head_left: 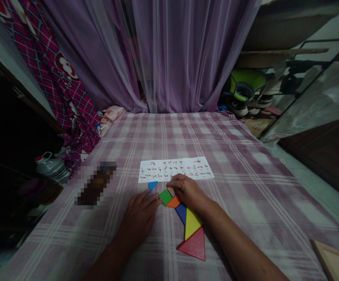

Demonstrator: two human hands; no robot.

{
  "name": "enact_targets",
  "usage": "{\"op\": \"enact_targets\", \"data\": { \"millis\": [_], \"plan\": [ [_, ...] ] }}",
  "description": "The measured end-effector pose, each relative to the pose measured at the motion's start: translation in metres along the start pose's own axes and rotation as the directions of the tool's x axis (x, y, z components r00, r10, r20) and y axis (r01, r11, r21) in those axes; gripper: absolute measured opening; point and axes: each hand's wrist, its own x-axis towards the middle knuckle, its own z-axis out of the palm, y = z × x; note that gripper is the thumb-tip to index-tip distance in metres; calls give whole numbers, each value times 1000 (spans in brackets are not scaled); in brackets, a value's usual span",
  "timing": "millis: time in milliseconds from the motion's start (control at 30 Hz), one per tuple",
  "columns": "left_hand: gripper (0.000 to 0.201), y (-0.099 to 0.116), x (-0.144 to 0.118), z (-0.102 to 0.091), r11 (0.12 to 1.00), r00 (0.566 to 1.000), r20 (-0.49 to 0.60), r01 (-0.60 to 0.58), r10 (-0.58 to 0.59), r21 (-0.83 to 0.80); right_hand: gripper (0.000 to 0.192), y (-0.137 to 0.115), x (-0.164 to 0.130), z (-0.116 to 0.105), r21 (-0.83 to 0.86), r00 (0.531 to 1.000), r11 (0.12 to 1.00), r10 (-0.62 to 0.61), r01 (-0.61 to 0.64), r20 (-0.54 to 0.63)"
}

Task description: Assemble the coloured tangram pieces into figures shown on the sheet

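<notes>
Tangram pieces lie joined in a figure on the checked bedsheet. A green square [165, 197] is at its upper left, touching an orange piece [173, 201]. Below follow a dark blue triangle [181, 213], a yellow triangle [191, 224] and a red triangle [194, 244]. My left hand [141, 210] rests flat with outstretched fingers, its fingertips at the green square's left edge. A light blue piece [152, 185] sits just beyond those fingers. My right hand [187, 190] has its fingers closed on a tan piece [170, 191] beside the green square, partly hidden by the hand.
A white pattern sheet [175, 168] with small coloured figures lies just beyond the pieces. The corner of a wooden tray [335, 259] shows at lower right. A pixelated dark object [96, 185] is on the left. Purple curtains [178, 58] hang behind the bed.
</notes>
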Motion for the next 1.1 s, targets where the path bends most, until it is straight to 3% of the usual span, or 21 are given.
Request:
{"op": "enact_targets", "data": {
  "millis": [333,567,833,1100],
  "plan": [
    [42,0,-1,1,1000,1000,7,11,-11,-13,38,2,0,7,68,996,994,-80,83,-50],
    [41,-1,-1,2,1000,1000,-12,4,-4,-10,40,6,0,6,107,995,991,-70,77,-69],
    [37,-1,-2,2,1000,995,-95,-11,9,-22,36,23,-5,-12,135,982,982,146,-129,-118],
    [33,-6,-5,2,999,977,-208,52,-49,6,27,42,-6,-7,449,924,864,338,-229,-180]
  ]
}}
